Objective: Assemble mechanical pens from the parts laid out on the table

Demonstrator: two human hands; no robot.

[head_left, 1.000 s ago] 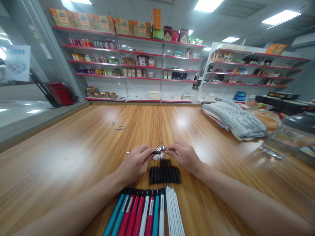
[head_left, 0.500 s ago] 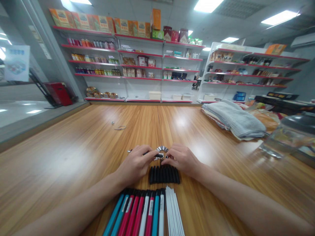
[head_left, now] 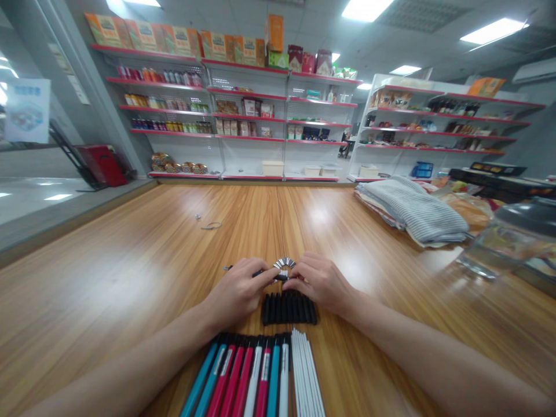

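Observation:
My left hand [head_left: 237, 292] pinches a slim dark pen part [head_left: 260, 273] between thumb and fingers, its thin tip sticking out to the left. The fingertips of my right hand [head_left: 321, 282] close on its other end, just below a small fan of silver metal pieces [head_left: 284, 263]. Right under both hands lies a tight row of black pen barrels [head_left: 289, 308]. Nearer me sit side-by-side teal, red and white pens [head_left: 243, 376] and a bundle of thin white tubes [head_left: 306, 373].
Everything lies on a long wooden table [head_left: 108, 260]. A small wire loop [head_left: 211, 225] lies farther out. A folded striped cloth [head_left: 412, 217] and a clear glass jar [head_left: 508, 243] stand on the right. Stocked red-edged shelves [head_left: 226, 110] line the far wall.
My hands have drawn closer together, with the right hand shifting left onto the dark part. They now cover the small white pieces and dark piece seen below the silver fan earlier.

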